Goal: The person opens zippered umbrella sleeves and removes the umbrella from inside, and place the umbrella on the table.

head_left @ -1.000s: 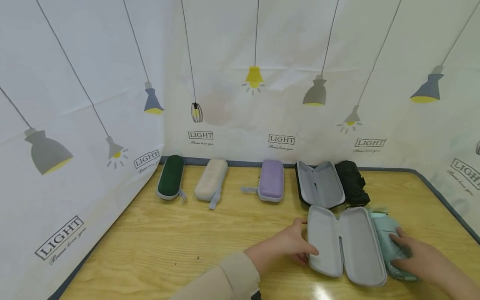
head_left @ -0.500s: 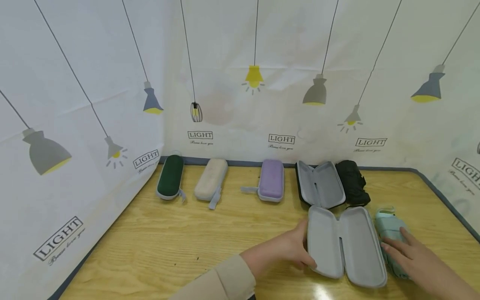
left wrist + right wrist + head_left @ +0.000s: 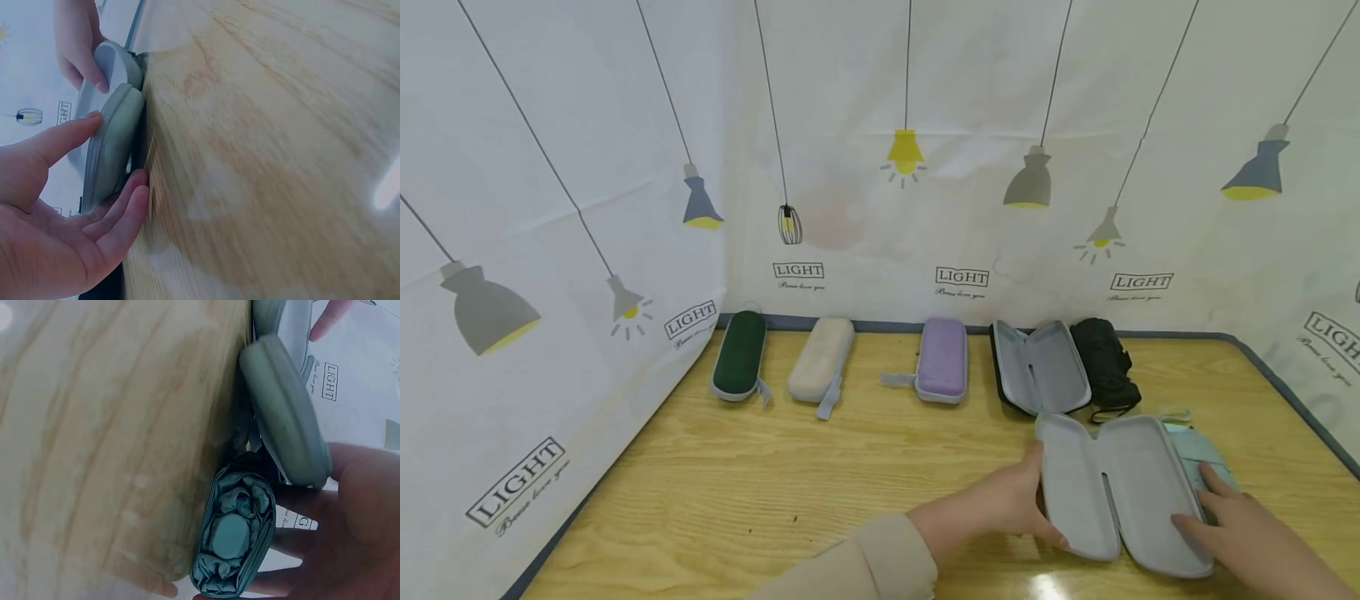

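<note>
A hard umbrella case point(image 3: 1078, 492), grey inside and green outside, lies spread open at the table's front right. My left hand point(image 3: 1011, 500) grips its left half, thumb over the rim and fingers below, as the left wrist view also shows. My right hand point(image 3: 1247, 525) has its thumb over the rim of the right half, the fingers on the outer side. Close against those fingers lies a folded mint-green umbrella point(image 3: 1206, 454); its round handle end point(image 3: 231, 536) shows among bunched fabric in the right wrist view.
Behind stands an open black case point(image 3: 1056, 367) with a grey lining, next to a folded black umbrella point(image 3: 1101, 362). Further left are closed cases in purple point(image 3: 943, 358), beige point(image 3: 822, 358) and dark green point(image 3: 740, 354). A printed cloth point(image 3: 865, 183) walls the table's back and sides.
The open case has shifted right in my left hand. My right hand has gone from holding the mint umbrella to the case's right rim; the umbrella sits slightly further right.
</note>
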Motion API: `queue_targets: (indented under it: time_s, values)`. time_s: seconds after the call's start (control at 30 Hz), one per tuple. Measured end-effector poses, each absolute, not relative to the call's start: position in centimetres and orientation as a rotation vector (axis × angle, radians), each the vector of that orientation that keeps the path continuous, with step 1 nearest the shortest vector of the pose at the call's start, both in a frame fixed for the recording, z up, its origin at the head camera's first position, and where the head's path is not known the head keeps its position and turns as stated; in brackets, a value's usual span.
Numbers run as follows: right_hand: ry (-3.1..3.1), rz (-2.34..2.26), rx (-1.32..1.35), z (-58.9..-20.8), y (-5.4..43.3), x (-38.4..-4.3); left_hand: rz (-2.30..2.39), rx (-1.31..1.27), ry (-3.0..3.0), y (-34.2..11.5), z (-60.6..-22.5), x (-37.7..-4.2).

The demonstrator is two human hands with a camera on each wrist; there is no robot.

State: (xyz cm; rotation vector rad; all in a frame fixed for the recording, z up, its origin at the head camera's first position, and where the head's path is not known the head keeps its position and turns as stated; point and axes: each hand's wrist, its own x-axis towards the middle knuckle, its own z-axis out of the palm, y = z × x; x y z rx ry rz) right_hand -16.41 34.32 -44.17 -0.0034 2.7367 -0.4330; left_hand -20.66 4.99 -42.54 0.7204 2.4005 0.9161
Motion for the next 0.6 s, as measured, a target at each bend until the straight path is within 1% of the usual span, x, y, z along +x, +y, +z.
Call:
queue_targets:
  time_s: [0.33, 0.6]
  values:
    - [2.737, -0.345, 0.182, -44.7, 36.6, -16.4, 0.825, 0.722, 2.481, 7.0, -42.6, -20.5]
    - [2.743, -0.333, 0.205, -44.9, 38.3, -16.7, 0.700, 0.806, 2.569, 8.9, -42.8, -20.3]
